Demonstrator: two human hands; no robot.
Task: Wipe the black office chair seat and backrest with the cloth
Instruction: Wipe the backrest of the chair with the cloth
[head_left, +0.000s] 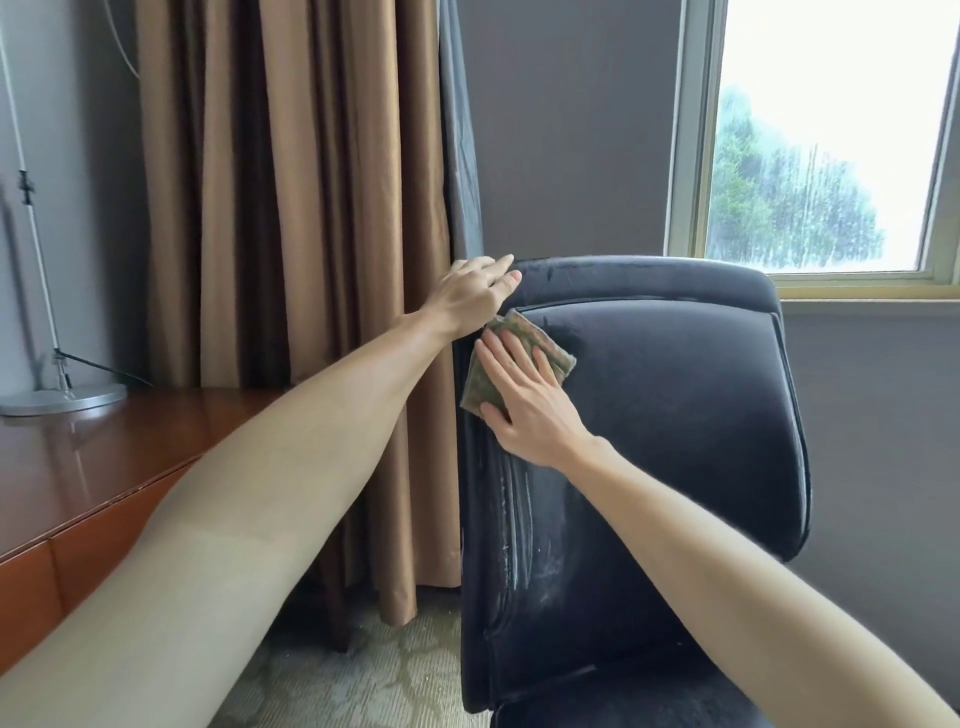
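Cloth (546, 339) under right hand (524, 410) — on backrest (675, 415)

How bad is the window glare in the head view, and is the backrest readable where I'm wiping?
Head view: the window is blown out white at upper right; the backrest is evenly lit, wipe streaks visible; the cloth and right hand are sharp.

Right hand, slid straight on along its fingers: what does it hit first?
Likely the left hand, resting on the backrest top corner just up-left of the right hand and cloth.
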